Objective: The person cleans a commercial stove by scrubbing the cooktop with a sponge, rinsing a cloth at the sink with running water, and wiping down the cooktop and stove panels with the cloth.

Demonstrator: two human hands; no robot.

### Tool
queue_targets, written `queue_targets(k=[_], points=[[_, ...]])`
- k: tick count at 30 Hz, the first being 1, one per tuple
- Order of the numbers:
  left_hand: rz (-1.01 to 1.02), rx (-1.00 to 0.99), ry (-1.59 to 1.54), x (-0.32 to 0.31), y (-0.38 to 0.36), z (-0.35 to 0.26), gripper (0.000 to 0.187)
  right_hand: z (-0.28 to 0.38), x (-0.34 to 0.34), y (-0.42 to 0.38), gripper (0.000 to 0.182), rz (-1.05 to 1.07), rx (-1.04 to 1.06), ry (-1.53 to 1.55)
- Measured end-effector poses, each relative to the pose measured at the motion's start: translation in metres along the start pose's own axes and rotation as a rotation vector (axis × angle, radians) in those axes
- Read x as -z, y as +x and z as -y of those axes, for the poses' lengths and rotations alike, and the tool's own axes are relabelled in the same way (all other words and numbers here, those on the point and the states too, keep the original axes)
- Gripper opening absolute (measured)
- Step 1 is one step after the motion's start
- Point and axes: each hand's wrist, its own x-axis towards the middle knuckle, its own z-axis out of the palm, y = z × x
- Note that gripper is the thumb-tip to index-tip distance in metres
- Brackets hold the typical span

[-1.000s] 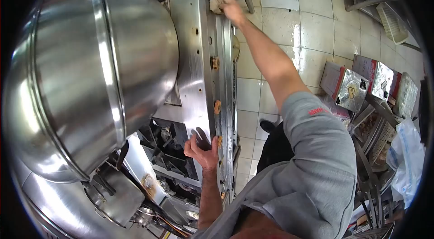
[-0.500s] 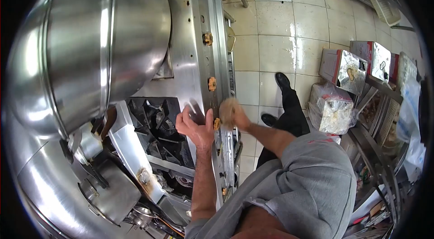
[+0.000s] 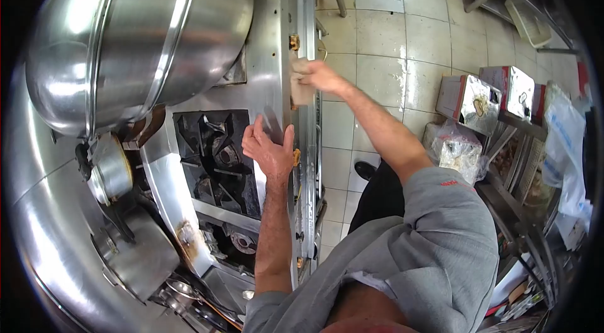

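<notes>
My right hand (image 3: pixel 322 77) is closed on a beige cloth (image 3: pixel 302 86) and presses it to the front panel of a steel stove (image 3: pixel 264 37). The cloth covers most of one control knob. Just beyond it an orange-yellow knob (image 3: pixel 294 42) shows. With fingers spread, my left hand (image 3: pixel 270 152) rests on the stove's top edge. Close by its thumb side sits another orange-yellow knob (image 3: pixel 296 157). To the left of that hand lies a burner with a black grate (image 3: pixel 214 150).
A large steel vessel (image 3: pixel 151 37) takes up the far left of the stove. Lidded pots (image 3: pixel 141 251) stand at lower left. On the right are cartons (image 3: pixel 469 103) and a plastic-wrapped block (image 3: pixel 458 153) by a metal rack. Tiled floor (image 3: pixel 380 34) looks wet in places.
My right hand has carried the cloth farther along the front panel, away from my body. The left hand stays on the stove edge, and the view has shifted somewhat.
</notes>
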Motion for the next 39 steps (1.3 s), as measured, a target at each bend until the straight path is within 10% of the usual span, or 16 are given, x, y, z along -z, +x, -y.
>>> queue_targets(k=[4, 11, 16, 20, 27, 30, 33, 36, 39], points=[[-0.005, 0.025, -0.024, 0.003, 0.008, -0.004, 0.076, 0.069, 0.060, -0.004, 0.039, -0.094, 0.194, 0.340], [-0.237, 0.061, -0.460, 0.004, 0.001, 0.012, 0.061, 0.099, 0.022, 0.070, 0.048, -0.287, 0.592, -1.156], [-0.351, 0.138, -0.531, 0.056, -0.111, -0.003, 0.050, 0.083, -0.064, -0.030, 0.046, -0.275, 0.423, -1.015], [-0.477, 0.125, -0.533, 0.105, -0.215, 0.003, 0.054, 0.034, -0.185, -0.200, 0.039, -0.223, 0.712, -1.130], [-0.553, 0.148, -0.452, 0.173, -0.319, 0.022, 0.065, -0.048, -0.348, -0.424, 0.032, 0.478, 0.536, 0.052], [-0.577, 0.179, -0.436, 0.176, -0.339, 0.035, 0.063, -0.021, -0.333, -0.406, 0.039, 0.838, 0.604, -0.280], [-0.447, 0.202, -0.263, 0.168, -0.344, 0.047, 0.062, -0.012, -0.250, -0.355, 0.040, 0.803, 0.211, 0.041], [-0.324, 0.171, -0.211, 0.131, -0.333, 0.069, 0.066, -0.030, -0.163, -0.313, 0.034, 0.400, -0.425, 1.029], [-0.186, 0.115, -0.071, 0.111, -0.304, 0.076, 0.074, -0.094, -0.111, -0.258, 0.021, 0.205, -0.369, 1.023]])
